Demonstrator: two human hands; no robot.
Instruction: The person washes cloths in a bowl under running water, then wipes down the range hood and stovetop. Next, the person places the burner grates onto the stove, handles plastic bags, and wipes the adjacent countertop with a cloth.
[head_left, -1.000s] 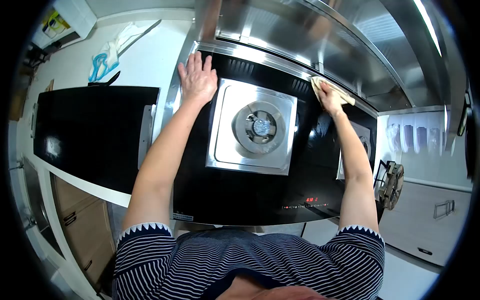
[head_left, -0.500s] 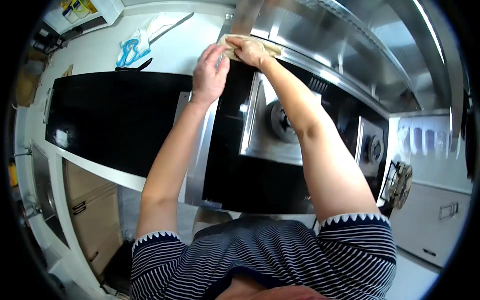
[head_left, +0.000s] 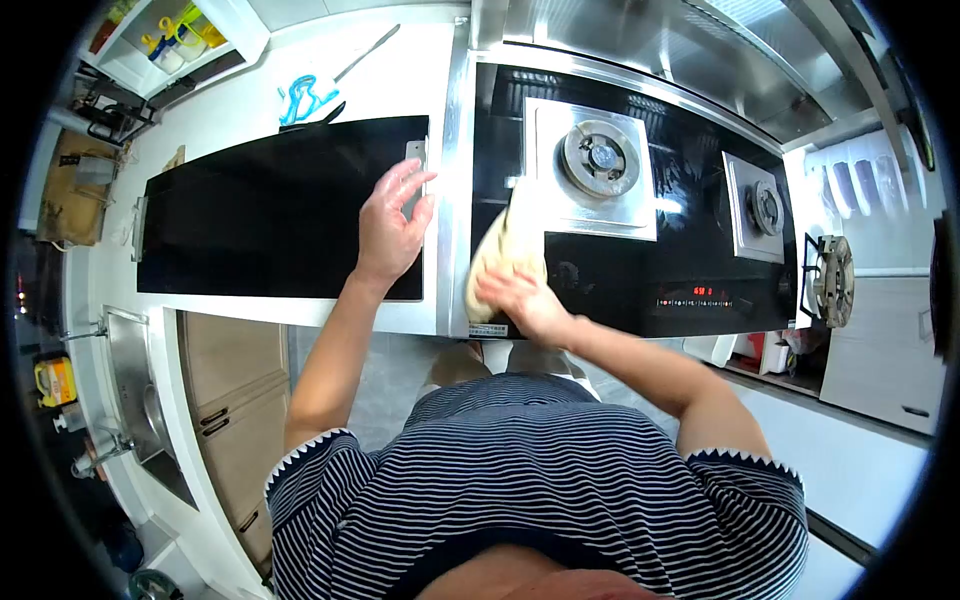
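My right hand point(head_left: 530, 308) presses a cream cloth point(head_left: 492, 258) onto the front left part of the black glass hob point(head_left: 610, 275). The fingers lie over the cloth, whose far end trails toward the left burner. My left hand point(head_left: 391, 232) holds nothing and hovers with its fingers apart above the right end of a black panel point(head_left: 270, 220). Beside the cloth is the left burner point(head_left: 600, 157) on its square steel plate. Farther right sits the second burner point(head_left: 766, 207). Red digits glow on the hob's control strip point(head_left: 700, 292).
A long knife point(head_left: 368, 52), a blue-trimmed white cloth point(head_left: 307, 97) and a black-handled item point(head_left: 318, 119) lie on the white counter behind the panel. A steel range hood point(head_left: 660, 55) overhangs the back. A removed pan support point(head_left: 832, 280) stands at the right.
My right hand has drawn the cloth from the hob's back left edge to its front left. My left hand has come back nearer to me. The view has shifted too.
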